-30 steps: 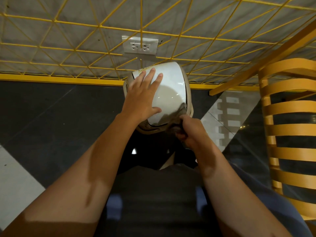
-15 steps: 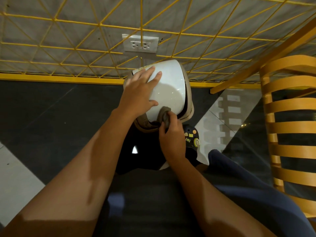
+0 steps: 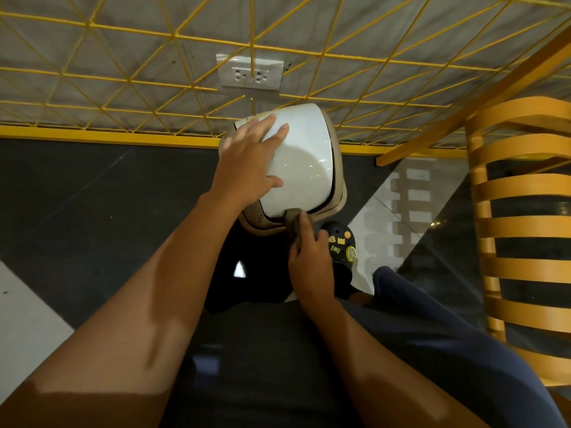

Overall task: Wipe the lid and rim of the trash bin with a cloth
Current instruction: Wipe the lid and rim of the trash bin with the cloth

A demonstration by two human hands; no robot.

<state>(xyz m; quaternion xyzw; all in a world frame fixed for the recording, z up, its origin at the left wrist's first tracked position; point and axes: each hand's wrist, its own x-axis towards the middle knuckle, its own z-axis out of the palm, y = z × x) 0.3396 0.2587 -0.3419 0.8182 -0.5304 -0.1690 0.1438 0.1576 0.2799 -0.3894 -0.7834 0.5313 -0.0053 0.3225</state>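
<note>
A small trash bin stands on the dark floor by the wall, with a glossy white lid [image 3: 304, 159] and a beige rim [image 3: 339, 180]. My left hand [image 3: 247, 163] lies flat on the lid's left side, fingers spread and straight. My right hand [image 3: 309, 261] pinches a small grey-brown cloth [image 3: 293, 218] and holds it against the near edge of the lid and rim. Most of the cloth is hidden under my fingers. The bin's body below the rim is out of sight.
A yellow wire grid [image 3: 185, 88] covers the grey wall behind the bin, with a white double socket [image 3: 250, 72]. A yellow slatted wooden chair [image 3: 525, 211] stands at the right. My black shoe with yellow charms [image 3: 341, 242] is just right of the bin.
My right hand has slid the cloth from the lid's near right corner leftward to the middle of the near edge. The left hand has stayed flat on the lid.
</note>
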